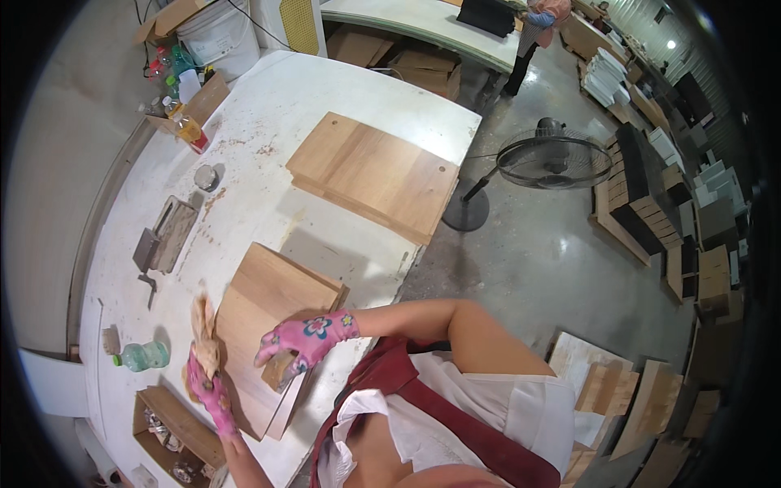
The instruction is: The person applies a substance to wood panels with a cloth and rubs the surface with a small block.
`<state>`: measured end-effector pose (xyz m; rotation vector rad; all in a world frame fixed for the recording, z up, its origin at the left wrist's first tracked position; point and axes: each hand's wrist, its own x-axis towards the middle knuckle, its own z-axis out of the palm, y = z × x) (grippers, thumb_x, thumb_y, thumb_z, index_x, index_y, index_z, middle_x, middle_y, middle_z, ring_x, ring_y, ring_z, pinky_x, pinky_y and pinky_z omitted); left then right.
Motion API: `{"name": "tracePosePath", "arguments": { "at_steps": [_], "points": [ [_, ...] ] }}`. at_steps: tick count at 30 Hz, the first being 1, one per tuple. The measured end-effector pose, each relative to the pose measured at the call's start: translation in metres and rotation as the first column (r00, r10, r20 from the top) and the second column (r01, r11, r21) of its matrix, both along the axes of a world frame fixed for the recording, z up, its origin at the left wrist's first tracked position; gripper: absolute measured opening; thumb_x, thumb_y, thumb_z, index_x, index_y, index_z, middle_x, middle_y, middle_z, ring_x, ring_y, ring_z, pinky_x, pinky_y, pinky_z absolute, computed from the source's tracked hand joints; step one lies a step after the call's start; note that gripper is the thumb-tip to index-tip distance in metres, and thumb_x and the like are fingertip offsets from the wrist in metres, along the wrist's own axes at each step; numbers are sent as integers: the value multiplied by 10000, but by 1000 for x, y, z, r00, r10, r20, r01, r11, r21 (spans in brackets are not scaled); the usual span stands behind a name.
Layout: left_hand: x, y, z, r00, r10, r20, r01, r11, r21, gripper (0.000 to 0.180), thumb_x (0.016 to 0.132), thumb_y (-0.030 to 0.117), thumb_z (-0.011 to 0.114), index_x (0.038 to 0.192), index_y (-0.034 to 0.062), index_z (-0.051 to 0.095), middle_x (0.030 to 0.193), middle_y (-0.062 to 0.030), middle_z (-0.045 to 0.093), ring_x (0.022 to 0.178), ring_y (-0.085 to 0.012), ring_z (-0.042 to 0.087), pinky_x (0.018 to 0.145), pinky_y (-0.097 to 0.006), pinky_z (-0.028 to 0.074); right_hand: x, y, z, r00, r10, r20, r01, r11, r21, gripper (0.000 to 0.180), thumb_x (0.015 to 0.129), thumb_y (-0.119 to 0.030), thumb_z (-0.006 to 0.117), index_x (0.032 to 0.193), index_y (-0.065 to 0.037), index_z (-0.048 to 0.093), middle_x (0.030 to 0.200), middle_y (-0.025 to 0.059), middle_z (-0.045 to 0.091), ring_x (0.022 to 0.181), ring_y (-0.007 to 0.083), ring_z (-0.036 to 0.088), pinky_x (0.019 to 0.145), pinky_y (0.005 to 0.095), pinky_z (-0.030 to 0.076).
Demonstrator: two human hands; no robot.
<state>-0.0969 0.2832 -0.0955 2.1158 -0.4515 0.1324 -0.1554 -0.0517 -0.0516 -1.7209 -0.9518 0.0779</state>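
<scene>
Both of my hands wear pink flowered gloves. My left hand [213,398] is closed on a crumpled beige rag [206,337] beside the left edge of a short stack of wooden boards [259,301]. Over the near part of that stack, my right hand [305,342] curls its fingers around a small tan block [279,370] with a greyish side, held against the top board. The underside of the block is hidden. Farther off on the white table [268,106] lies a second stack of wooden boards [374,175], with a small round mark near two of its corners.
Left of the boards are a greenish bottle [145,356], a metal tool [167,236], a small round tin [207,177] and an open wooden box [175,435]. Bottles [187,130] and a white bucket [218,37] stand far left. A floor fan [553,154] stands right; a person [537,32] works beyond.
</scene>
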Motion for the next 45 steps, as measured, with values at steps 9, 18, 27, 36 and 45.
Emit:
{"name": "tracePosePath", "arguments": {
  "at_steps": [9,18,27,36,45],
  "points": [
    [-80,46,-48,857,394,-333,-510,748,-425,504,936,223,475,1385,9,396,1369,-157,463,1242,-269,453,1032,-376,362,21,-23,-8,579,-808,-111,813,583,1,488,820,-189,602,1282,-88,479,1122,180,558,1031,323,557,876,404,449],
    [-92,50,-52,802,556,-218,-596,723,-348,421,957,180,449,1342,10,446,1265,-146,559,1126,-249,548,969,-364,429,13,-7,-8,593,-770,-235,795,606,22,498,837,-206,610,1276,-39,446,1142,209,536,1073,359,527,908,410,420],
    [-103,24,17,639,714,-286,-768,573,-285,305,944,178,534,1167,-21,595,1121,-55,607,961,-138,568,842,-271,441,55,-56,-51,472,-323,-820,855,393,337,415,914,-225,505,1282,-36,483,1052,64,566,850,118,581,710,239,493],
    [-95,0,25,499,819,-284,-797,304,-522,361,922,293,580,1131,3,628,1038,-41,634,911,-125,582,823,-266,459,60,-65,-25,332,-25,-943,860,419,292,267,887,-396,591,991,-151,619,654,-33,493,539,84,449,460,244,372],
    [-67,17,11,751,553,-362,-500,117,-858,358,933,289,486,1185,42,549,1056,-78,618,917,-207,599,769,-331,511,113,-103,-40,619,-203,-759,785,140,603,457,884,-343,556,1243,-61,529,1163,92,595,1014,219,578,915,389,456]
  ]
}}
